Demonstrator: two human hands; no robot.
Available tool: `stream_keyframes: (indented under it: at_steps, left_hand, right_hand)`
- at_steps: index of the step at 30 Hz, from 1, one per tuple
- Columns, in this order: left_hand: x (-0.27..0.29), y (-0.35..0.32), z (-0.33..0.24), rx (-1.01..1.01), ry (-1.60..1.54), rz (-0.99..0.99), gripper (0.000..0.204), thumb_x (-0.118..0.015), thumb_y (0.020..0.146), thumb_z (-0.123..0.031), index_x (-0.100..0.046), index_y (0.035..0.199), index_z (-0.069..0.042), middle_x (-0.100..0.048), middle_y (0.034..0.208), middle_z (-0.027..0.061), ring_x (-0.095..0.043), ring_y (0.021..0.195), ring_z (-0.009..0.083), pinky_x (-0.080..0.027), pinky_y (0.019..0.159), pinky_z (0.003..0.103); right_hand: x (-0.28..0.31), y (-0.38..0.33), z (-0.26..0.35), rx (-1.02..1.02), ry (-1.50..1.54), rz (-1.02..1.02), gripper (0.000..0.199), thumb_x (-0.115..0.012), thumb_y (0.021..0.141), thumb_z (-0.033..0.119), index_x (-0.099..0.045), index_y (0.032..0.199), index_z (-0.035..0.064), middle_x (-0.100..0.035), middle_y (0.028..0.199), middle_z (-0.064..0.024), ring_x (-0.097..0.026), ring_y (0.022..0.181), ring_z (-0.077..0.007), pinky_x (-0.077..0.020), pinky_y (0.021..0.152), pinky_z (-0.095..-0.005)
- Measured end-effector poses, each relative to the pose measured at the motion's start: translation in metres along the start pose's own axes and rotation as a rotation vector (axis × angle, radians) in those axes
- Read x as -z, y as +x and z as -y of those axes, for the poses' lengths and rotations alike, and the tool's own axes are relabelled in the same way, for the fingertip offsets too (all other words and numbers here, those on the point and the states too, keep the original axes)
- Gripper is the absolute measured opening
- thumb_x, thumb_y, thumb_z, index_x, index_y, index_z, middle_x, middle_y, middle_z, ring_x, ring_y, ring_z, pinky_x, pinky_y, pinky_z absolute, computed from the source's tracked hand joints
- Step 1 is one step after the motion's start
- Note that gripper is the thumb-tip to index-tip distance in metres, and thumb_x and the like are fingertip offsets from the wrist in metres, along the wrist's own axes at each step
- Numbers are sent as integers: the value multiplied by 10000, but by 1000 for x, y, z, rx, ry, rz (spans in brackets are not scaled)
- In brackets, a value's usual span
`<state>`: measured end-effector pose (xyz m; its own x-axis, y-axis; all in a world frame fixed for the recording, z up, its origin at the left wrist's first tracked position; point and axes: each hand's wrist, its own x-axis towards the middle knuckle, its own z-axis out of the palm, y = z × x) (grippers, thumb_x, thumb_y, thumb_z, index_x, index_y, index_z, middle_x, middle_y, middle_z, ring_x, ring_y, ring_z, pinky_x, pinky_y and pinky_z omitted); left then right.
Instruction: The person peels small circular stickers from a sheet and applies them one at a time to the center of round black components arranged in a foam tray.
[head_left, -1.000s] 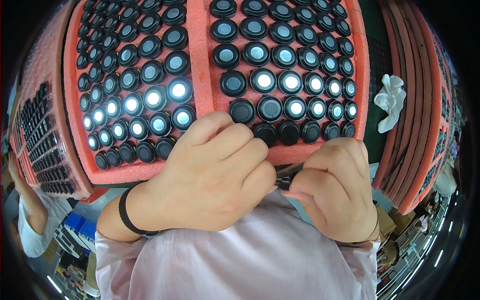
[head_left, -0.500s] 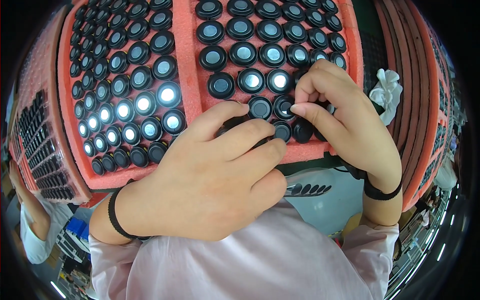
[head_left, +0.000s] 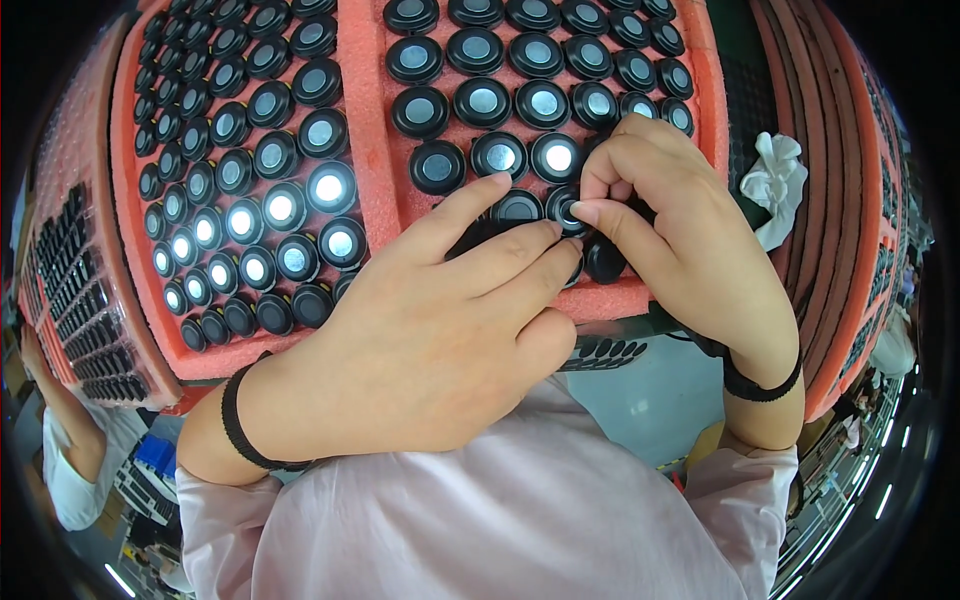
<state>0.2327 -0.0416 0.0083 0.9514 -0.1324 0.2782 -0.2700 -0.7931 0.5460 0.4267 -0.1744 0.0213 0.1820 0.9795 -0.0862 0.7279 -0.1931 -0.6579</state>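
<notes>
I take the red foam tray (head_left: 372,150) as my landmark: it fills the upper part of the view, its two panels packed with rows of round black caps with shiny silver centres (head_left: 483,101). My left hand (head_left: 420,340) lies palm down over the tray's near edge, fingers stretched out flat and resting on the caps in the bottom rows of the right panel; it grasps nothing that I can see. My right hand (head_left: 680,235) sits just right of it, over the same near corner of the tray, with thumb and fingers pinched around one black cap (head_left: 566,207) in the second row from the near edge. A second loose-looking cap (head_left: 605,262) lies on the foam directly under that hand, touching its thumb side. Black bands circle both wrists. To the right of the tray lies a crumpled white cloth (head_left: 775,185), beside a stack of red tray edges (head_left: 840,200). Left of the tray stands another rack of small dark parts (head_left: 80,300)
</notes>
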Motion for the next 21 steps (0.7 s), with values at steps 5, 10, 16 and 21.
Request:
stream_keyframes:
  at_steps: [5, 10, 16, 21]
  left_hand:
    - [-1, -1, 0, 2, 4, -2, 203, -722, 721, -148, -548, 734, -43, -716, 1239, 196, -680, 1200, 321, -442, 1133, 585]
    - [0, 0, -3, 35, -26, 5, 202, -729, 731, -162, -565, 747, -45, -712, 1257, 197, -676, 1214, 324, -437, 1146, 564]
    - [-1, 0, -3, 40, -7, 28, 196, -735, 747, -170, -584, 762, -46, -707, 1277, 194, -672, 1223, 324, -421, 1165, 542]
    - [0, 0, -3, 35, 1, 38, 194, -735, 747, -172, -590, 773, -46, -706, 1280, 192, -672, 1225, 322, -418, 1168, 541]
  right_hand:
    - [-2, 0, 0, 12, -26, -15, 110, -700, 897, 44, -601, 928, 6, -498, 859, -97, -512, 841, -269, -440, 777, -374]
    - [-2, 0, 2, 15, -42, -24, 116, -704, 891, 38, -600, 927, 4, -502, 859, -99, -514, 837, -274, -441, 775, -376]
    - [-4, -1, 2, 15, -55, -33, 123, -711, 880, 19, -599, 927, 1, -508, 860, -102, -522, 832, -277, -446, 766, -377]
    - [-5, -1, 4, 10, -67, -50, 133, -716, 868, -2, -597, 928, -3, -520, 866, -106, -547, 832, -283, -459, 762, -377]
